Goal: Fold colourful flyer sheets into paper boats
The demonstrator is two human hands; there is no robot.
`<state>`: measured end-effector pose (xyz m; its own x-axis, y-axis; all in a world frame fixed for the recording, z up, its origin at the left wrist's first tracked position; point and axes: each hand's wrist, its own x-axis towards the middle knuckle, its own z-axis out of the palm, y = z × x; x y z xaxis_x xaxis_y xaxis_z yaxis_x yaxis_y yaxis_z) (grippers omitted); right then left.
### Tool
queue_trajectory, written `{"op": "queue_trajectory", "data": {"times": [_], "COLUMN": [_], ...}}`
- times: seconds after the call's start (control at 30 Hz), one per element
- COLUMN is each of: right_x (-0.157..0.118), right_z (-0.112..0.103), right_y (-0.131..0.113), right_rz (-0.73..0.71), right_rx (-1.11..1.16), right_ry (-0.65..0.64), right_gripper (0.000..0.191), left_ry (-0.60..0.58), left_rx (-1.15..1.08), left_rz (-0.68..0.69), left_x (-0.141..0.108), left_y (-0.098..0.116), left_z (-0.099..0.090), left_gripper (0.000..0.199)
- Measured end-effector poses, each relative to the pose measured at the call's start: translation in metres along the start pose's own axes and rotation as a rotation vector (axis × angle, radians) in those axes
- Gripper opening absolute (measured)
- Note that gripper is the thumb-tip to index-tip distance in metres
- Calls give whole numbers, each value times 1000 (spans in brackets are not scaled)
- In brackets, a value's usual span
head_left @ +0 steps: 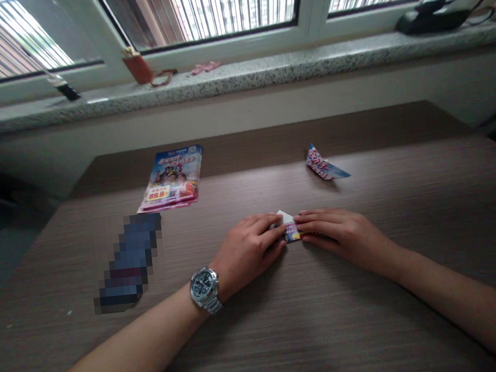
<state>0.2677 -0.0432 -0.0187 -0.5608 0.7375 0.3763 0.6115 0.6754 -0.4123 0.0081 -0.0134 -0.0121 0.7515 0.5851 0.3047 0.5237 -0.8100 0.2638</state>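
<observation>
A small piece of folded printed paper (293, 232) lies on the table between my hands, with a white triangular corner pointing away from me and a purple and yellow strip nearer me. My left hand (247, 243), a metal watch on its wrist, has its fingers pressed together over the paper's left side. On the other side, my right hand (349, 236) presses its closed fingers onto the right end. Both hands cover much of the paper. Beyond my right hand stands a folded paper shape (320, 165), like a little boat, in blue and pink print.
A stack of printed flyers (175, 178) lies at the table's back left. Nearer me is a dark, pixelated flat object (130, 261). Along the granite windowsill (254, 73) are a red box (137, 67), pink bits and a black device (431, 16) with a cable.
</observation>
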Motion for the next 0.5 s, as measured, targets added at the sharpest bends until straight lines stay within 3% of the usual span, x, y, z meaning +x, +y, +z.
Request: {"op": "queue_trajectory", "data": {"times": [0.5], "right_x": [1], "right_z": [-1], "right_y": [-3], "right_rz": [1], "right_rx": [27], "right_ry": [20], "right_gripper": [21], "left_ry": [37], "left_rx": [25], "left_rz": [18], "left_x": [3], "left_y": [2], "left_z": [-4], "left_gripper": [27]}}
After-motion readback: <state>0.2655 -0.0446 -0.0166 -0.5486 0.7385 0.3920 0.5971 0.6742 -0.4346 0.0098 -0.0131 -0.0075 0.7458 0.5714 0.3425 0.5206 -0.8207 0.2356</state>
